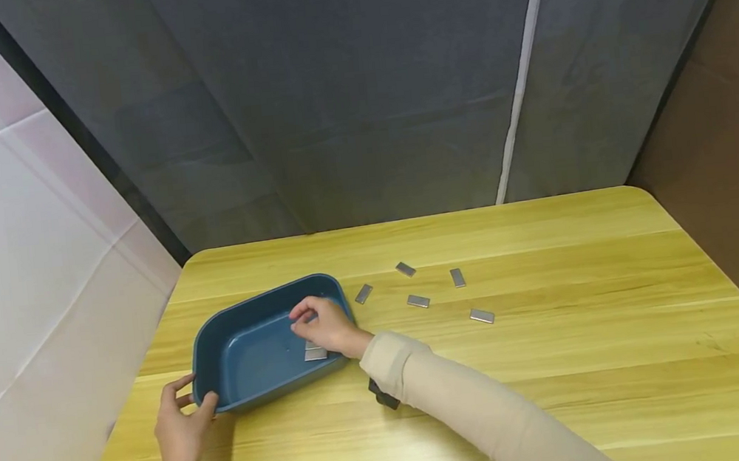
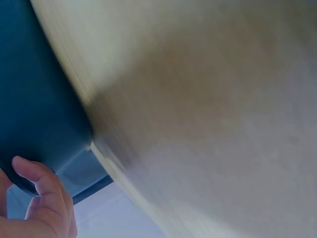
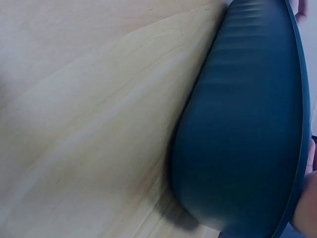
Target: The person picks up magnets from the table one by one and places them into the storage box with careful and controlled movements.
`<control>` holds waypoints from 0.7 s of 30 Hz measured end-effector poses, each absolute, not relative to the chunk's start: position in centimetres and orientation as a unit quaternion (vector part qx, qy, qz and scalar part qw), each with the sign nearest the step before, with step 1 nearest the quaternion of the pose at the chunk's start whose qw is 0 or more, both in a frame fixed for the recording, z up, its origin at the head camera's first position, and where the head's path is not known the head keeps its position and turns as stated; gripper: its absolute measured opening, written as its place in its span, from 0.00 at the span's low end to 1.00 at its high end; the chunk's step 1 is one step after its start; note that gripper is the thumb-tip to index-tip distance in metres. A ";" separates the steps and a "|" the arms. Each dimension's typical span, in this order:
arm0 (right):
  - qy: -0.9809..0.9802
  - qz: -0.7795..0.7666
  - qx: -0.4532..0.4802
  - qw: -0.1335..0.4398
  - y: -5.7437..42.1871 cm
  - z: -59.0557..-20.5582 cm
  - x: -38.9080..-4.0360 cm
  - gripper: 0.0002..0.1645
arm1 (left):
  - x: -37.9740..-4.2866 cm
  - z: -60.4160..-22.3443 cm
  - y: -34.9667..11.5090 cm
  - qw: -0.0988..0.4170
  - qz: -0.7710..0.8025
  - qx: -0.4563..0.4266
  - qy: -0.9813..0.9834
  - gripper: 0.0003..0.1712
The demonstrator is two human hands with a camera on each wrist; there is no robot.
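A dark blue plastic bin (image 1: 257,352) with rounded corners stands on the wooden table. My left hand (image 1: 182,434) grips its near left corner, thumb and fingers on either side of the rim; the left wrist view shows the same hand (image 2: 44,203) at the rim. My right hand (image 1: 328,327) reaches over the bin's right side, its fingers loosely bent and no object visible between them. Below that hand, flat silver rectangular pieces (image 1: 315,354) lie on the bin floor, partly covered by it. In the right wrist view the bin's outer wall (image 3: 242,124) hides most of the hand.
Several more silver rectangular pieces lie scattered on the table to the right of the bin, among them one near the bin (image 1: 364,294) and one farthest right (image 1: 482,316). Grey fabric (image 1: 365,112) stands behind the table, with a white panel (image 1: 31,255) at the left.
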State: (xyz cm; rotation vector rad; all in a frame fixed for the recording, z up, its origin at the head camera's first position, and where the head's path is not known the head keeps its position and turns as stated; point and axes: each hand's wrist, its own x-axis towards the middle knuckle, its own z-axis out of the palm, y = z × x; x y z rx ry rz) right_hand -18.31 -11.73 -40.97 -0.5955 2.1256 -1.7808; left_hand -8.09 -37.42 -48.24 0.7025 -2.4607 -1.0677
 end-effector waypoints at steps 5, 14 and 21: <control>0.733 -0.626 -0.212 0.162 -11.5 -40.7 -18.1 0.12 | -7.9 -47.8 -37.2 0.183 -0.372 0.248 -0.876 0.27; 0.732 -0.616 -0.231 0.178 -10.9 -40.1 -17.6 0.13 | -7.7 -47.2 -36.9 0.181 -0.383 0.243 -0.873 0.27; 0.729 -0.617 -0.238 0.175 -10.4 -40.3 -17.5 0.12 | -7.9 -47.2 -36.8 0.175 -0.387 0.243 -0.872 0.27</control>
